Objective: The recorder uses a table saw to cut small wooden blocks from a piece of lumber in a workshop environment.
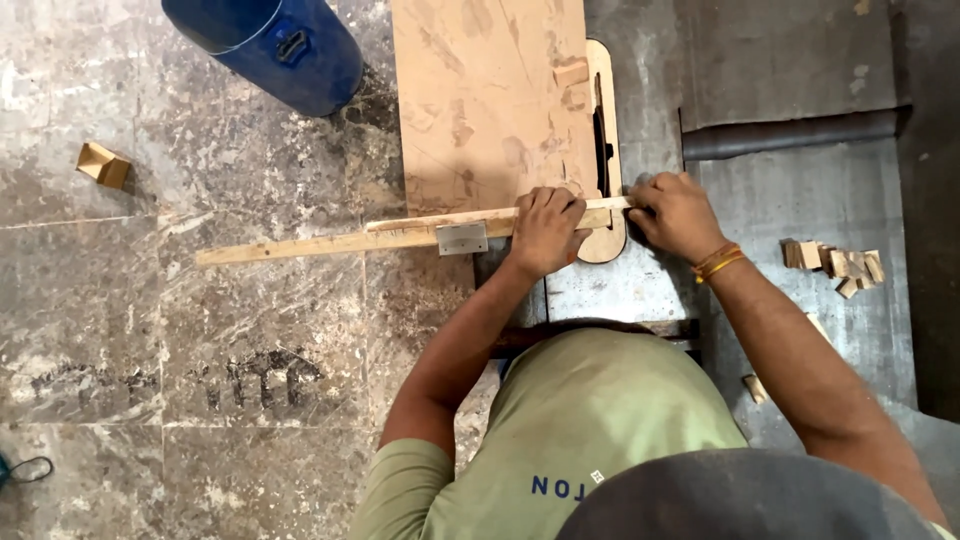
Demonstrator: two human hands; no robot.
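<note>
Woodworking shop. Evidence: metal saw tabletop (pixel 640 285) with oval blade insert (pixel 603 150); dusty plywood sheet (pixel 490 100); long wood strip (pixel 330 241) laid across; small cut blocks (pixel 835 266) piled on tabletop; offcut (pixel 103 165) on stained stone floor (pixel 180 340); blue drum (pixel 275 45) nearby.

One long wooden strip (pixel 330 240), one blue drum (pixel 275 45), one loose block (pixel 103 165), perhaps eight small offcuts (pixel 835 265), two hands.
</note>
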